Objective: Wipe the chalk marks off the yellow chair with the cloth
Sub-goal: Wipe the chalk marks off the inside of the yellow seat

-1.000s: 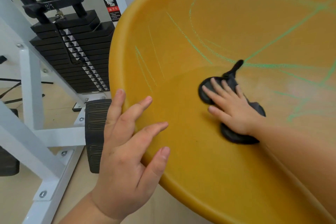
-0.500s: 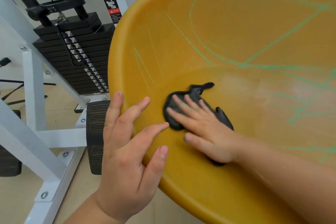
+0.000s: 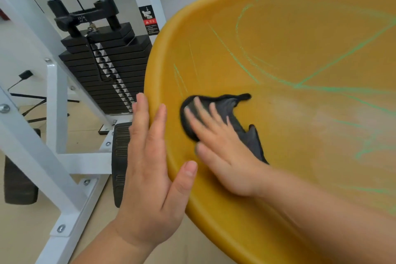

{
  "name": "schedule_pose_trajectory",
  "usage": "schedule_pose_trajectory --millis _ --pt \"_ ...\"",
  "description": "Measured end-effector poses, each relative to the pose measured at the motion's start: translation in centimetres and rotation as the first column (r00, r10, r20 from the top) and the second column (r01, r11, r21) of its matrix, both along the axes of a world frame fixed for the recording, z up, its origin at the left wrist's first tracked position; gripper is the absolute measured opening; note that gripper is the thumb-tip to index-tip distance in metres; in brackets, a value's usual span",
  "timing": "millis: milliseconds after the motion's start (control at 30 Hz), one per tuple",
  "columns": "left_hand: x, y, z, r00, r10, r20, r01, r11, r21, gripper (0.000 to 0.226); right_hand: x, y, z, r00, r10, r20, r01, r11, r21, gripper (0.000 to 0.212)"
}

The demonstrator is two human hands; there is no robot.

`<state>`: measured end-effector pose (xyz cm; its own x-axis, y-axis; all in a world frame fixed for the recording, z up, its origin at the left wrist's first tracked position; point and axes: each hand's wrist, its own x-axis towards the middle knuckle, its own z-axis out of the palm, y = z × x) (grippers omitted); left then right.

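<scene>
1. The cloth [image 3: 225, 105] could slip out from under the right hand [image 3: 220, 148]. It is only pressed flat, not gripped, and a loose tail trails free toward the middle of the seat.
2. Chalk could be smeared instead of lifted. A pale hazy patch [image 3: 300, 113] is seen just right of the cloth, which suggests dust is being spread by a loaded cloth.
3. The short faint strokes [image 3: 180, 79] just above the cloth, near the rim, could be missed, being much weaker than the bold chalk marks [image 3: 296, 86] further right.
4. The yellow chair [image 3: 278, 28] could be pushed sideways by a hard stroke if the bracing at its rim is lost. The weight stack [image 3: 102, 64] stands close on that side, so knuckles could be knocked.
5. The right hand is spread wide, with its fingers [image 3: 199, 113] laid straight on the dark cloth and pressing it onto the seat. Nothing is pinched or curled round. The hand is blurred, so the finer contact cannot be told.
6. The left hand [image 3: 150, 173] is held flat, with straight fingers against the outside of the chair's rim and the thumb [image 3: 188, 173] resting over the edge on the inner face. Nothing is held in it.
7. The cloth lies low on the left part of the seat, near the rim. Most of the green lines lie well to its right and above, judged not yet wiped.
</scene>
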<state>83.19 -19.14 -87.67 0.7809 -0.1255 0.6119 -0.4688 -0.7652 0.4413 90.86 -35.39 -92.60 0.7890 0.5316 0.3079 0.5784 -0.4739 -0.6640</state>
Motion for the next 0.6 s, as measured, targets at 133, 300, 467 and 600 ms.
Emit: schedule_pose_trajectory --millis 133,300,467,600 --pt "0.0 -0.1 0.0 1.000 -0.021 -0.005 0.021 1.000 -0.005 0.074 2.4 -3.2 -2.0 0.994 -0.020 0.105 0.036 0.987 -0.155 0.065" --pt "-0.2 -0.1 0.3 0.996 -0.078 -0.035 0.075 0.995 -0.072 0.070 10.9 -3.9 -1.8 0.876 -0.478 -0.070 0.464 0.873 -0.147 0.072" --pt "0.2 -0.3 0.0 0.999 -0.043 -0.030 0.040 0.995 -0.091 0.074 7.6 0.9 1.3 0.977 -0.182 0.112 0.185 0.983 -0.018 0.086" --pt "0.3 -0.5 -0.1 0.998 -0.054 -0.008 0.053 0.994 -0.097 0.074 3.7 1.5 1.3 0.952 0.112 0.285 -0.110 0.994 -0.023 0.082"
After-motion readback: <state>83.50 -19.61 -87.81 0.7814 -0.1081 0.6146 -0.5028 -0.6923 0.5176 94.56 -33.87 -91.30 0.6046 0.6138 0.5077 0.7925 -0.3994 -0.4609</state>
